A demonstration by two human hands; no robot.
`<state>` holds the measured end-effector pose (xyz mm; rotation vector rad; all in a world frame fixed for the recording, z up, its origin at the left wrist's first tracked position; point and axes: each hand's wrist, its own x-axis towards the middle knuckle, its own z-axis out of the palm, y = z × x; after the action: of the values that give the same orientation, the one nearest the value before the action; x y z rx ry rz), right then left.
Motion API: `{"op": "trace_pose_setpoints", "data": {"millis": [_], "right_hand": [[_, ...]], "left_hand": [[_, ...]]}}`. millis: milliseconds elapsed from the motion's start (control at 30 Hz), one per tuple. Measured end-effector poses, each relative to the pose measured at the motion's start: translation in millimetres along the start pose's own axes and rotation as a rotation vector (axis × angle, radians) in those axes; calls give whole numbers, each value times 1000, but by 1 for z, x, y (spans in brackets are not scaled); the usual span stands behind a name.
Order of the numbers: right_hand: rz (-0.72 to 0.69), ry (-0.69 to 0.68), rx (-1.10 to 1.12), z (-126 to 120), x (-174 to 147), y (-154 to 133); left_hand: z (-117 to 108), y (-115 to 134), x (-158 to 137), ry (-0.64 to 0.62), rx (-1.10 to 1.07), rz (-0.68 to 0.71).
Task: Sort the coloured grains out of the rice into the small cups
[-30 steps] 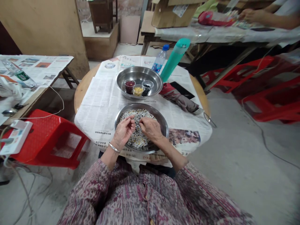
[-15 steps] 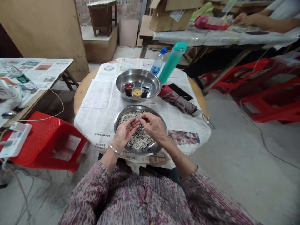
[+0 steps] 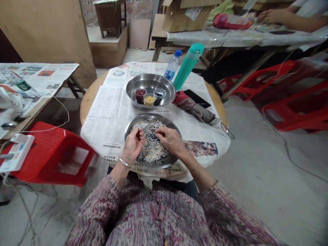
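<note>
A steel bowl [image 3: 128, 122] in front of me holds a mix of white, black and yellow grains and beans [image 3: 153, 150]. Over its left side my left hand [image 3: 135, 142] is closed, fingers curled into the palm, and whatever they hold is hidden. My right hand [image 3: 169, 138] hovers over the right side with thumb and fingertips pinched together, just above the mix; what is between them is too small to make out. Behind stands a second steel bowl [image 3: 133, 82] with three clear cups: dark red beans [image 3: 140, 95], yellow beans [image 3: 149, 99] and black beans [image 3: 159, 97].
A blue-capped water bottle [image 3: 172, 65] and a teal bottle [image 3: 188, 66] stand behind the bowls. A folded umbrella [image 3: 194, 108] and a dark phone [image 3: 196, 99] lie at right. A red stool [image 3: 48, 147] with a power strip is at left. Another person's hands [image 3: 274, 17] work at a far table.
My left hand has curled from an open palm into a closed hand. My right hand has drawn apart from it, slightly to the right and down toward the mix.
</note>
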<state>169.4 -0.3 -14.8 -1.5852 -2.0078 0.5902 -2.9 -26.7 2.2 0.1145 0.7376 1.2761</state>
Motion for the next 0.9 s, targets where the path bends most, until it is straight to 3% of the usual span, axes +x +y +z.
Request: {"op": "trace_pose_setpoints", "data": {"millis": [267, 600, 900], "right_hand": [[-38, -47, -146, 13, -6, 6], [-110, 14, -187, 20, -8, 7], [-177, -16, -219, 27, -10, -8]], "left_hand": [[0, 1, -1, -22, 13, -25], [0, 2, -1, -11, 20, -48], [-1, 0, -2, -30, 30, -42]]}}
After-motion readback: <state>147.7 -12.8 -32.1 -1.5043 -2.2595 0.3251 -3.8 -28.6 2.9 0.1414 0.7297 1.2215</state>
